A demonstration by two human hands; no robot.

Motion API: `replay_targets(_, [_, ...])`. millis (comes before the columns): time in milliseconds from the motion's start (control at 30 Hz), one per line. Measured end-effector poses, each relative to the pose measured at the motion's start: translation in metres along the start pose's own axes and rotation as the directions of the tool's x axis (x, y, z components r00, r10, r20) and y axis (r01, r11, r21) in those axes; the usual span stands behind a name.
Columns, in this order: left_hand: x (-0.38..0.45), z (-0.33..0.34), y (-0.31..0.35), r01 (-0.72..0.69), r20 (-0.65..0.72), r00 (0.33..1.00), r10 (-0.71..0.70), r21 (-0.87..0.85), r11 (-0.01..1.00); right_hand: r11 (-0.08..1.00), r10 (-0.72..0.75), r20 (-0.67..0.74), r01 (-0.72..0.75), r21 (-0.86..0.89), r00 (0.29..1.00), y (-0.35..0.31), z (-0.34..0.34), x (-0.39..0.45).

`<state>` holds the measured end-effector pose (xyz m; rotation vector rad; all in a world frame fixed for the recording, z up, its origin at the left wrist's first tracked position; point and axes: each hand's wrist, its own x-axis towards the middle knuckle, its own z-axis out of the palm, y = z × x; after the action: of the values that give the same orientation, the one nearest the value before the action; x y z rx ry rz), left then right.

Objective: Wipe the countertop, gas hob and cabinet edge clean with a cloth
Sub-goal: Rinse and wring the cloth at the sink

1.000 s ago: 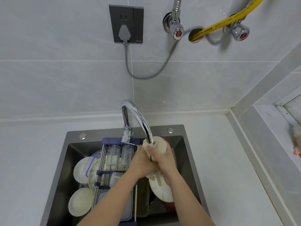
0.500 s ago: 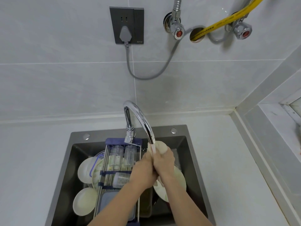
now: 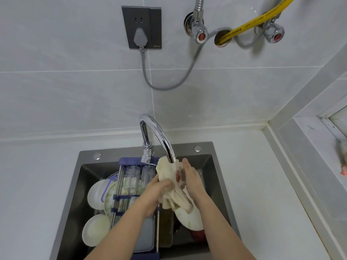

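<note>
Gripping the cloth point(image 3: 173, 186) under the tap point(image 3: 161, 139), left hand point(image 3: 153, 196) fingers curled, right hand point(image 3: 193, 180) pressing flat.

The cloth point(image 3: 173, 186) was a cream, bunched, wet-looking rag with a small red patch, held up directly under the spout, its upper lobe at about 11 o'clock of the bundle and its crumpled folds trailing toward 5 o'clock. The white countertop point(image 3: 259, 184) lay flat around it, stretching toward 3 and 9 o'clock.
</note>
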<state>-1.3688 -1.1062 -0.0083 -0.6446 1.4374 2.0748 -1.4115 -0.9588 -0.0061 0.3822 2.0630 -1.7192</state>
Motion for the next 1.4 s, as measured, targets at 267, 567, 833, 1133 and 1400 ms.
replay_targets(267, [-0.003,0.004,0.024,0.256,0.304,0.939,-0.159,-0.312,0.915,0.952,0.115,0.256,-0.181,0.249,0.960,-0.006,-0.007,0.009])
replay_targets(567, [-0.008,0.004,0.029,0.078,0.017,0.996,-0.085,0.241,0.967,0.983,0.139,-0.045,-0.132,0.131,0.989,-0.013,0.007,0.004])
replay_targets(833, [-0.004,0.013,0.008,-0.185,-0.036,0.952,0.303,0.723,0.665,0.983,0.181,-0.119,-0.178,0.033,0.976,-0.011,0.018,0.007])
replay_targets(1133, [-0.006,0.004,0.023,-0.086,-0.042,0.993,0.113,0.406,0.910,0.951,0.125,0.006,-0.121,0.283,0.992,-0.003,0.003,0.002])
replay_targets(1400, [-0.008,0.003,0.054,0.091,0.223,0.955,-0.196,0.408,0.908,0.995,-0.095,-0.059,0.095,-0.006,0.994,-0.018,0.002,0.014])
